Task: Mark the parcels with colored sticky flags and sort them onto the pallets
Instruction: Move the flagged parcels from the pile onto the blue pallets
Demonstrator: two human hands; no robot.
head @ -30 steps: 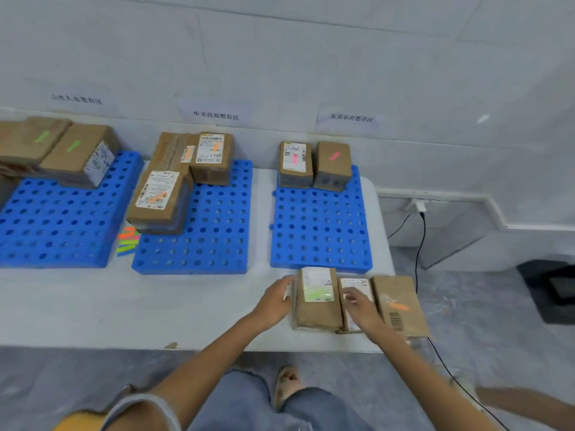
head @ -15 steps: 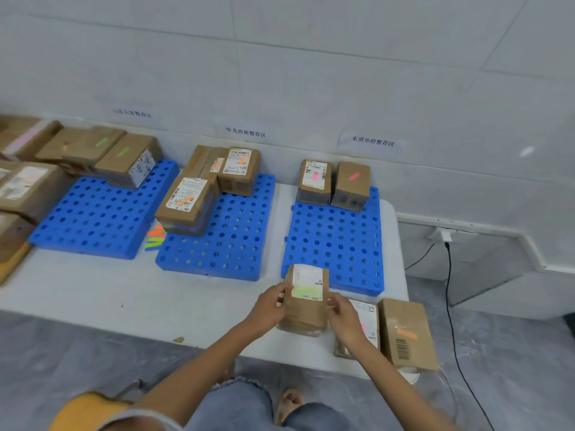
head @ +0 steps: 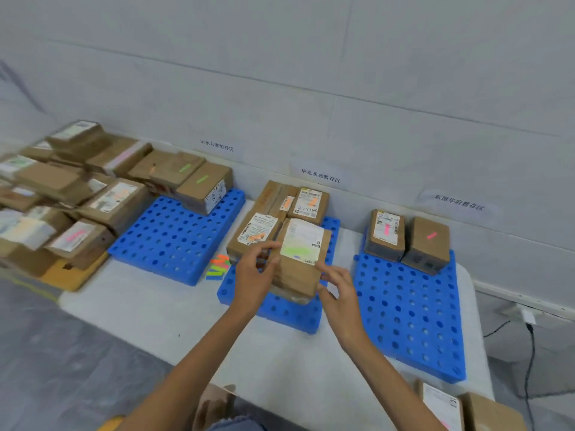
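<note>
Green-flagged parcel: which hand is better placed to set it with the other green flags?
Left, probably: the left hand holds the parcel on the side nearest the left pallet with green-flagged boxes; the right hand holds the far side.

Both forearms (head: pixel 199 356) are bare. Frayed blue denim (head: pixel 231 426) shows at the near edge, with a yellow garment patch (head: pixel 112 423) near left.

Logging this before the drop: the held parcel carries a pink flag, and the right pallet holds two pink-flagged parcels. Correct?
Not quite. In the head view the flag on the held parcel is green, not pink. The right pallet does hold two pink-flagged parcels, side by side at its far edge.
</note>
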